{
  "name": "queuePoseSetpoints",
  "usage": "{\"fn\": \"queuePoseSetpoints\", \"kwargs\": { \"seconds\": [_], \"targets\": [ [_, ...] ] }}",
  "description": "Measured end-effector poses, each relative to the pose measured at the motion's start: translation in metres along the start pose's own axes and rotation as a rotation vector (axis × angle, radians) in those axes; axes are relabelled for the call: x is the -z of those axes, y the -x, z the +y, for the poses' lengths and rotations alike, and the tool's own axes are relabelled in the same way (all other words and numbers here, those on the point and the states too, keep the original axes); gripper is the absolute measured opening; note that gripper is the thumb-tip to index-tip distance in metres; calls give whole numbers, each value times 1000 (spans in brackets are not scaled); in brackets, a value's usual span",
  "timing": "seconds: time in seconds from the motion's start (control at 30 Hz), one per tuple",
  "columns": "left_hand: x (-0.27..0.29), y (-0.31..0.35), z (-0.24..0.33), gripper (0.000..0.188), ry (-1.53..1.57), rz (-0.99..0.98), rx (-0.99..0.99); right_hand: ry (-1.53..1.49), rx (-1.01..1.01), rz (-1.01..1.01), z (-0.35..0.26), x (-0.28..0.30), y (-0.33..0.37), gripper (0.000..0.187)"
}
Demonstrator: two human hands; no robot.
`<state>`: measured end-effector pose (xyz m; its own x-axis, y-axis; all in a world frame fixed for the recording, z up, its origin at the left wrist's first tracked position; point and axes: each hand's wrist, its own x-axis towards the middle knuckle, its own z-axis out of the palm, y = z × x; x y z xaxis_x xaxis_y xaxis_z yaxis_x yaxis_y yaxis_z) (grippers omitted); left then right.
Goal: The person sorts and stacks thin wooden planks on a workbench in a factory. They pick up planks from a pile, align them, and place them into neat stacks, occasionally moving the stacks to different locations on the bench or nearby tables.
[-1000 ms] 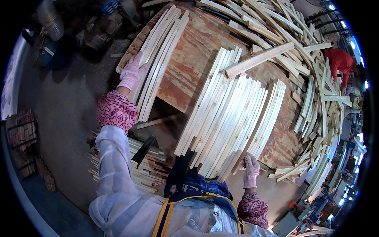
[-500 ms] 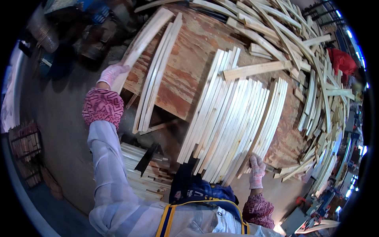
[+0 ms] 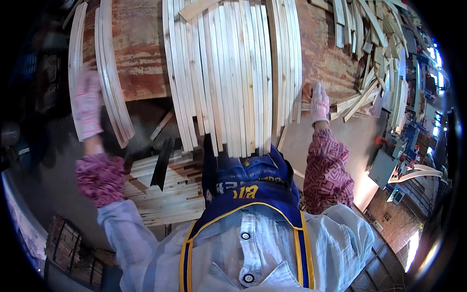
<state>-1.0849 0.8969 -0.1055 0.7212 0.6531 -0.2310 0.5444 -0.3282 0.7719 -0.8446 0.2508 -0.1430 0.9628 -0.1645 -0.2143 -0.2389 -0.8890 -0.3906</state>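
A wide row of pale wooden slats (image 3: 232, 78) lies side by side on the worn wooden tabletop (image 3: 141, 73), their near ends overhanging its edge toward my apron. My right hand (image 3: 319, 103), in a pale knitted glove, is just right of the row at the table edge, fingers stretched out and nothing held. At the far left, my gloved left hand (image 3: 89, 107) is smeared by motion beside the outermost slats (image 3: 76, 63); its grip cannot be made out. A narrow group of slats (image 3: 108, 68) lies just right of that hand.
A short board (image 3: 197, 7) crosses the row's far end. Loose offcuts (image 3: 367, 44) pile up at the right. Below the table, more slats (image 3: 165, 194) are stacked beside a dark metal piece (image 3: 161, 168). A grey box-shaped unit (image 3: 383, 166) stands at the lower right.
My view has tilted down and turned. My right hand has come off the slat ends to the row's right side. My left hand has shifted from the outer board's end along its inner side.
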Motion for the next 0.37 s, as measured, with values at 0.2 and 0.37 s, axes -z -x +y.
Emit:
{"fn": "queuePoseSetpoints", "kwargs": {
  "seconds": [0.2,0.37],
  "targets": [
    [-181,93,-19,72,878,-349,328,37,288,-88,27,-72,-8,64],
    [-197,98,15,99,171,-326,352,-234,168,-343,-52,-22,17,56]
  ]
}}
